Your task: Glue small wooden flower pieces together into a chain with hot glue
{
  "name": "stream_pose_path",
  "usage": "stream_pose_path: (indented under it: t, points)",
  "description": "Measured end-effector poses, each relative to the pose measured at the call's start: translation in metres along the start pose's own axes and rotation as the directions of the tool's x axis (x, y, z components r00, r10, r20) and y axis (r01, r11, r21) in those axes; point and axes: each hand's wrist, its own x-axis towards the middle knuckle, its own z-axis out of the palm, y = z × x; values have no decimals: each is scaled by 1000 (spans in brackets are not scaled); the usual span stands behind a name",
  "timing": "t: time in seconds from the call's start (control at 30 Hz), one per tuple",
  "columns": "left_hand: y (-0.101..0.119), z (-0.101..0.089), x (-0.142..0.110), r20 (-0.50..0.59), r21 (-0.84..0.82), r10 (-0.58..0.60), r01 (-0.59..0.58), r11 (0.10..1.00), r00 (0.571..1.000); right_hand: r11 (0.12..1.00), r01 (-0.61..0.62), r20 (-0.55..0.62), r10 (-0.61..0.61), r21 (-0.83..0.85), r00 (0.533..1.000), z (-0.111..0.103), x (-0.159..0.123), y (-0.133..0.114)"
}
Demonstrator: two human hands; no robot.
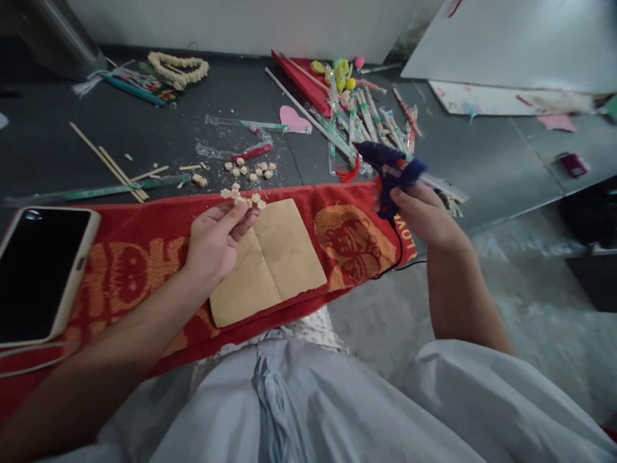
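My left hand (218,236) hovers over a red towel (144,257) with orange prints, palm up, its fingers pinching a small cluster of pale beads (243,197). Just beneath it lies a folded brown card (274,263) with a faint heart outline. My right hand (424,215) grips a dark blue glue gun (388,172), motion-blurred, held above the towel's right end with its nozzle pointing left. More pale bead pieces (250,170) are scattered on the dark floor beyond the towel.
A phone (38,270) rests on the towel at left. Wooden sticks (113,166), a pink paper heart (293,119), a bead heart (178,67), a pile of wrapped straws (371,122) and a white board (520,45) lie further back.
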Motion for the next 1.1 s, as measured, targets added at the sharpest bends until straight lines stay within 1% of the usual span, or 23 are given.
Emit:
stream_pose_path:
  t: [0.03,0.07,0.2,0.27,0.37,0.47,0.5,0.6,0.7,0.77,0.83,0.97,1.1]
  points:
    - [0,0,0,0,1,-1,1,1000,1000,995,-13,6,12,101,1000,6,2,-4]
    - [0,0,0,-1,4,0,0,1000,1000,988,-17,14,15,156,1000,13,3,-9]
    - [0,2,-1,-14,12,0,0,1000,1000,959,1,29,-10,285,1000,44,5,-30]
    - [1,3,-2,-34,8,-8,8,1000,999,937,36,57,-60,349,997,61,4,-38]
    - [3,3,-3,-37,4,-24,24,1000,999,924,94,104,-142,371,984,82,1,-46]
    - [4,2,-4,-26,5,-31,31,1000,999,915,201,116,-255,350,960,97,-1,-49]
    - [4,3,-5,-28,2,-34,35,999,999,918,229,123,-281,325,952,100,-2,-49]
    - [6,4,-7,-37,-37,-57,55,998,998,934,266,144,-304,237,942,106,-3,-45]
    - [9,7,-11,-45,-68,-58,55,996,997,920,344,147,-372,186,916,112,-4,-37]
    - [10,8,-13,-51,-65,-55,51,997,997,902,397,131,-420,170,898,116,-4,-31]
    - [12,9,-14,-58,-50,-56,53,997,997,889,426,96,-445,170,891,120,-4,-27]
    - [13,9,-15,-34,-67,-46,44,997,998,851,502,-6,-507,156,862,127,-5,-22]
    - [12,7,-16,-7,-97,-40,39,994,999,833,530,-19,-534,160,845,129,-5,-21]
